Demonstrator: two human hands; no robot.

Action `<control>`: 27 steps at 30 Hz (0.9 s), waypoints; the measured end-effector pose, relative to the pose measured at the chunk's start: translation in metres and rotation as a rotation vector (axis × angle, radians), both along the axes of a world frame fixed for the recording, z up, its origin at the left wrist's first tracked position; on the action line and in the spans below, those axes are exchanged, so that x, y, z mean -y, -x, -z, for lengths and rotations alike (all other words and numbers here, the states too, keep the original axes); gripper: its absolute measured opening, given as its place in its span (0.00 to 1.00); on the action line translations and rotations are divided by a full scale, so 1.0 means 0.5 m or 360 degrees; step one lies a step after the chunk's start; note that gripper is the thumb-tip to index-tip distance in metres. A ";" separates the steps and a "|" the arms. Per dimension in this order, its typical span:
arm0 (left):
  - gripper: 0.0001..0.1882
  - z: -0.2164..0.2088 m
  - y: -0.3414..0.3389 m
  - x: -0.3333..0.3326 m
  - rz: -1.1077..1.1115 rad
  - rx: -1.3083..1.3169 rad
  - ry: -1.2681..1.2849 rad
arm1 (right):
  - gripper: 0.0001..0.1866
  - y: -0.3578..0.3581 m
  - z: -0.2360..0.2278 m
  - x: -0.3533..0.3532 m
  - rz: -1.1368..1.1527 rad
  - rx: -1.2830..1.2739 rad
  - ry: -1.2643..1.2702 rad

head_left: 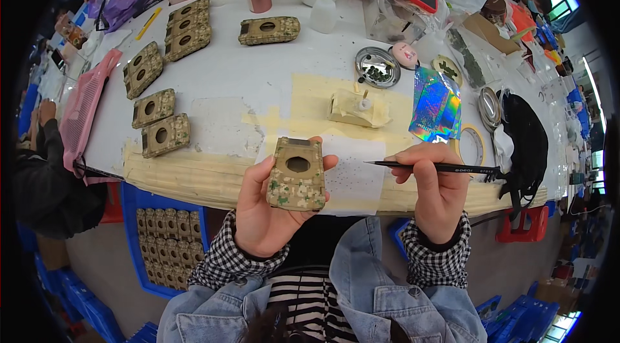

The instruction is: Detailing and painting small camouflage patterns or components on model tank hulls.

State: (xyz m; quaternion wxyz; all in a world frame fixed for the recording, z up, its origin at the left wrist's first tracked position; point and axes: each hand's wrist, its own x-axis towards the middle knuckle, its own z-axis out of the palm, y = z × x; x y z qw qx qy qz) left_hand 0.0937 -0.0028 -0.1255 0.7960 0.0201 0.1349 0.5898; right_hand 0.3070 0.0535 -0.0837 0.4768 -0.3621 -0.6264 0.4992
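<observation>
My left hand [253,204] is closed around a camouflage toy tank hull [296,189], gripping it by its sides. The hull's top faces up, with a round opening in it and green patches toward its near end. In a pinch, my right hand [438,191] holds slim black tweezers [475,169]. Their pointed tip aims left and stays apart from the hull. Beneath the tip lies a white sheet [361,178] dotted with small dark specks. Beyond my hands stands a tape-covered block [357,110] with a small white piece on top.
Several more hulls [165,134] rest on the table at left and back. A metal dish [365,59] holds small dark green pieces, near shiny holographic sheets [436,104]. A tape roll [471,143] and black bag [523,143] lie right. Below left, a blue crate [132,198] contains hulls.
</observation>
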 end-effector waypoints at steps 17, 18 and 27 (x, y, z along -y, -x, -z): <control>0.29 -0.001 0.005 0.006 0.0094 -0.0039 -0.0108 | 0.07 0.062 -0.041 -0.002 -0.0496 0.0073 -0.0278; 0.29 -0.001 0.005 0.006 0.0094 -0.0032 -0.0109 | 0.07 0.064 -0.041 -0.002 -0.0500 0.0088 -0.0295; 0.28 -0.001 0.004 0.005 0.0087 -0.0091 -0.0105 | 0.07 0.066 -0.043 -0.001 -0.0496 0.0179 -0.0303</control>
